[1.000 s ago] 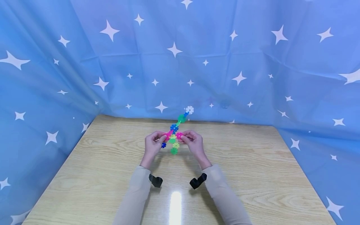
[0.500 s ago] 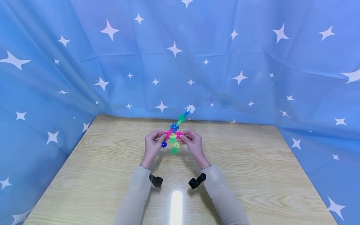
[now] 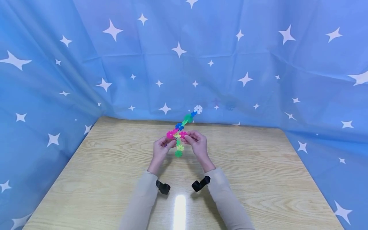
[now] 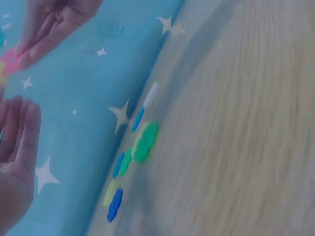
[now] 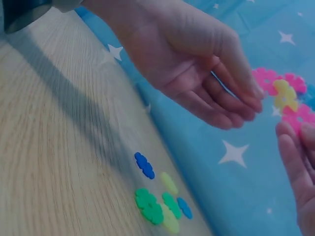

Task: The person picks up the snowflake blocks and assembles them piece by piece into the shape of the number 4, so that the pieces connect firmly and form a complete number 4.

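The right hand (image 3: 198, 145) pinches a pink disc (image 3: 183, 134) on a chain of notched discs (image 3: 179, 126), held raised above the wooden table (image 3: 258, 179). The left hand (image 3: 161, 149), fingers loosely extended, is just beside the chain; contact is unclear. Below, a green disc (image 5: 148, 205) lies among other loose discs (image 5: 144, 165).

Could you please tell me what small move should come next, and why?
Probably lower the left hand toward the loose dark blue piece on the table: that hand seems to hold nothing, while the right hand pinches a pink piece of the raised chain.
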